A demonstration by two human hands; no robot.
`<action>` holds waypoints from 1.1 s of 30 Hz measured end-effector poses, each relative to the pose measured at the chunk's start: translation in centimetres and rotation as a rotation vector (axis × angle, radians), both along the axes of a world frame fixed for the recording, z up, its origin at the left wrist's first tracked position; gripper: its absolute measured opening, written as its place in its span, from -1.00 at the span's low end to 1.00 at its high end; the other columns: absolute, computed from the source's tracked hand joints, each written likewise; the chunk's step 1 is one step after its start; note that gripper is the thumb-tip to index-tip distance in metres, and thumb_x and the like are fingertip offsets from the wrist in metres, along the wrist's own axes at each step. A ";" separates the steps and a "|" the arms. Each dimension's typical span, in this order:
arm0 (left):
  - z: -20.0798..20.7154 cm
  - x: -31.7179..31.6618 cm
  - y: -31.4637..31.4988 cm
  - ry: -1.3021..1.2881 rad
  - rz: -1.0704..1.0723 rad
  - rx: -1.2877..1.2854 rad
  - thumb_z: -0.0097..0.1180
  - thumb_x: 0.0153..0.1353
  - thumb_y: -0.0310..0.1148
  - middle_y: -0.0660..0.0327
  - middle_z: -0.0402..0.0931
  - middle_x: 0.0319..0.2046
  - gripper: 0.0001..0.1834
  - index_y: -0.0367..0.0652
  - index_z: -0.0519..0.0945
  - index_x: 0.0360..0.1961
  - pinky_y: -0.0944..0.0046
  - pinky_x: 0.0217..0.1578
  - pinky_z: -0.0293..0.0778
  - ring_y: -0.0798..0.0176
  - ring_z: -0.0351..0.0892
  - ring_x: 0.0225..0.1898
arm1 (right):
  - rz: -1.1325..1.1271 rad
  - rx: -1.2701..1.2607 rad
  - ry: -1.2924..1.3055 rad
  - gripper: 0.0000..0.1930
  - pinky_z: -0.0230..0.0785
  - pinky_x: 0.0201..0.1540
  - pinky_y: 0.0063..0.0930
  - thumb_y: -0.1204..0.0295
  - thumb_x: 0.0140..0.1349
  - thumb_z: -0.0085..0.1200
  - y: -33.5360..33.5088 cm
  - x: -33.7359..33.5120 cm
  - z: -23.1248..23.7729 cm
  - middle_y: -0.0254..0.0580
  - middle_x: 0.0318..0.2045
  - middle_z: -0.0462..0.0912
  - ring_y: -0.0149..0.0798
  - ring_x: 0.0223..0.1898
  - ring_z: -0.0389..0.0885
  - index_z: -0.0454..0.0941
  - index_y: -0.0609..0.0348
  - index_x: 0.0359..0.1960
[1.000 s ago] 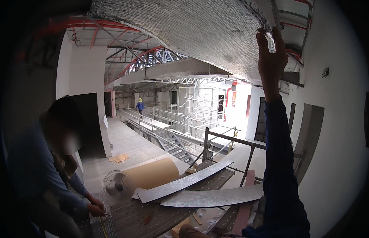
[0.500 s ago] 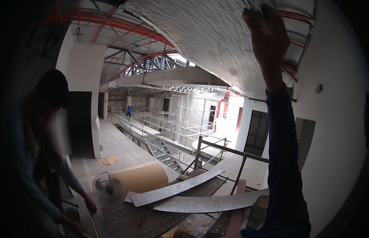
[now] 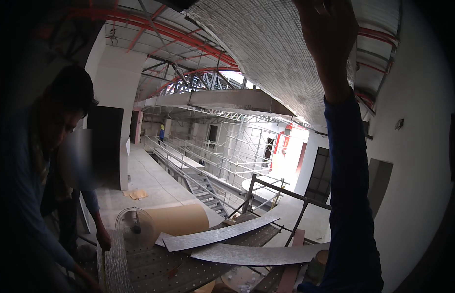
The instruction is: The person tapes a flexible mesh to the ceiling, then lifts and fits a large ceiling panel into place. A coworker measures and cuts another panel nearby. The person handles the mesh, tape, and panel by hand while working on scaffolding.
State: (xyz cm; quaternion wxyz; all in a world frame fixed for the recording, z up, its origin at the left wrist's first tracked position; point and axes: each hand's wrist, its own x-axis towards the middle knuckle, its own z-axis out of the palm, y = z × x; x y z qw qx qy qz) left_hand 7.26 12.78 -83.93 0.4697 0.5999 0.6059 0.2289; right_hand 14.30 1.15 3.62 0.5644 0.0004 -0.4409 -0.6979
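Observation:
My right hand [image 3: 328, 35] is stretched high overhead at the right edge of a large silvery mesh sheet [image 3: 271, 53] that curves under the ceiling. The hand grips that edge, and its fingertips run out of the top of the picture. My blue sleeve [image 3: 349, 195] reaches straight up from the lower edge. My left hand is out of sight. At the left a co-worker [image 3: 46, 161] bends over a narrow strip of mesh [image 3: 115, 263] with one hand [image 3: 104, 239] beside it.
A perforated metal platform [image 3: 159, 268] carries two long curved grey strips [image 3: 217, 234] and a tan roll [image 3: 181, 219] with a round end disc. A scaffold rail [image 3: 286, 193] edges a drop to lower floors. A white wall [image 3: 413, 195] stands close on the right.
My raised hand has climbed higher along the sheet's edge and now fills the top of the picture. The view has tipped upward, and the co-worker has leaned in closer at the left.

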 end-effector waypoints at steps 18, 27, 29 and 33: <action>-0.4 -1.1 -0.4 0.011 0.001 -0.008 0.36 0.10 -0.29 -0.06 0.75 -0.32 -0.68 -0.34 0.75 -0.22 0.11 -0.17 0.65 0.04 0.79 -0.28 | 0.220 -0.351 -0.112 -0.58 0.53 0.03 -0.38 0.36 0.31 0.37 0.3 5.8 -1.1 -0.09 -0.13 0.69 -0.30 -0.06 0.67 0.62 0.44 0.07; -0.6 -1.5 -0.6 0.014 0.006 -0.008 0.36 0.09 -0.29 -0.07 0.75 -0.33 -0.69 -0.34 0.76 -0.24 0.11 -0.17 0.65 0.03 0.79 -0.28 | 0.075 -0.186 -0.027 -0.62 0.42 -0.20 -0.30 0.21 0.26 0.40 -1.3 0.3 0.3 -0.04 -0.38 0.63 -0.22 -0.33 0.57 0.65 0.37 -0.29; -0.7 -1.5 -0.6 0.016 0.011 -0.009 0.36 0.09 -0.29 -0.07 0.75 -0.33 -0.69 -0.34 0.76 -0.25 0.11 -0.17 0.65 0.03 0.79 -0.28 | 0.132 -0.262 -0.008 -0.62 0.42 -0.21 -0.32 0.21 0.24 0.41 -1.6 0.2 -0.2 -0.05 -0.38 0.64 -0.23 -0.33 0.58 0.67 0.38 -0.28; -0.8 -1.3 -0.5 0.017 0.018 -0.008 0.36 0.08 -0.28 -0.07 0.75 -0.33 -0.69 -0.34 0.76 -0.26 0.10 -0.17 0.65 0.03 0.79 -0.28 | 0.133 -0.219 -0.074 -0.62 0.42 -0.23 -0.35 0.22 0.21 0.43 -1.8 0.5 -0.2 -0.07 -0.38 0.66 -0.25 -0.35 0.59 0.69 0.39 -0.26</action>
